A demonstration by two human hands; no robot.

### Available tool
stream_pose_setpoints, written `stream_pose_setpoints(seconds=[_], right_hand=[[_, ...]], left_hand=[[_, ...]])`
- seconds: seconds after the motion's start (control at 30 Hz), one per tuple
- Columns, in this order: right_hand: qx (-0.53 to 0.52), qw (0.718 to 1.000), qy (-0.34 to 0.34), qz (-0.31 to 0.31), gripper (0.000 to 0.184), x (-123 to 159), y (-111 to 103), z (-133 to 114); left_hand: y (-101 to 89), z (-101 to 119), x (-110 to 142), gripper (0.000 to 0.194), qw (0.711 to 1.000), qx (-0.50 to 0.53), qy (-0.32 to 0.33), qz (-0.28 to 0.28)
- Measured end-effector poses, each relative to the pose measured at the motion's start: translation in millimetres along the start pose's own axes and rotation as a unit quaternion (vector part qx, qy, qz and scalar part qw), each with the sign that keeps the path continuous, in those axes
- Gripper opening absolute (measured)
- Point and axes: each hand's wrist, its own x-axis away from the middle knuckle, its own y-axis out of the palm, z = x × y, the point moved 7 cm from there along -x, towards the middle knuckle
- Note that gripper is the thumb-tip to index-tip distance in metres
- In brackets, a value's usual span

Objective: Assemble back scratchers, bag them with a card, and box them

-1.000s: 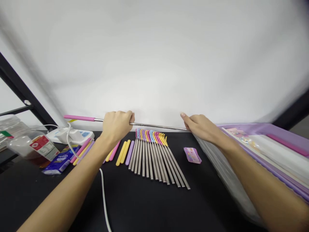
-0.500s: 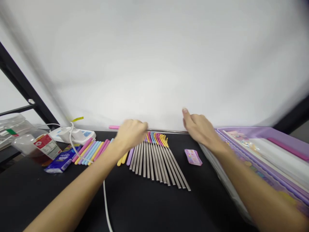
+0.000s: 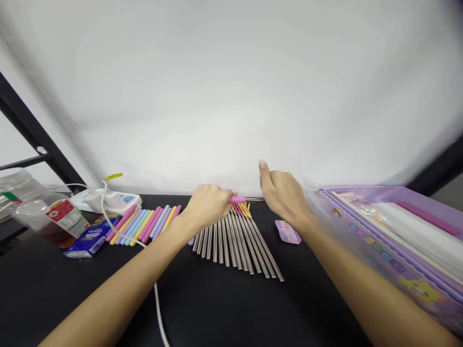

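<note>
1. Pink-handled rod: at the frame's centre, by the tabletop's rear edge; the left hand is wrapped round its pink part.
2. Right hand: fingers curled near the rod's other end, thumb raised; whether it grips, I cannot tell.
3. Laid out: metal rods fanned at centre, coloured sticks rowed at left. The held rod seems nearly collapsed; how fully is unclear.
4. Long axis: near level across the frame, pink part leftward, metal rightward.

At left, white lettering on the blue packet seems to read "Vinda"; print on the red-and-white bottle label, small pink-purple packet and right-hand purple package is illegible
</note>
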Motion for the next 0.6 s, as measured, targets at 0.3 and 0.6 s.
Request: stream_pose_setpoints(seconds=[0.3, 0.6], right_hand=[[0.066, 0.998, -0.008, -0.02, 0.074, -11, 0, 34], [0.063, 0.998, 0.001, -0.017, 0.072, -10, -6, 30]], left_hand=[[-6.8, -29, 8, 0.036, 0.994, 0.044, 0.094, -0.018], [-9.7, -7, 2, 0.038, 0.994, -0.041, 0.099, 0.012]])
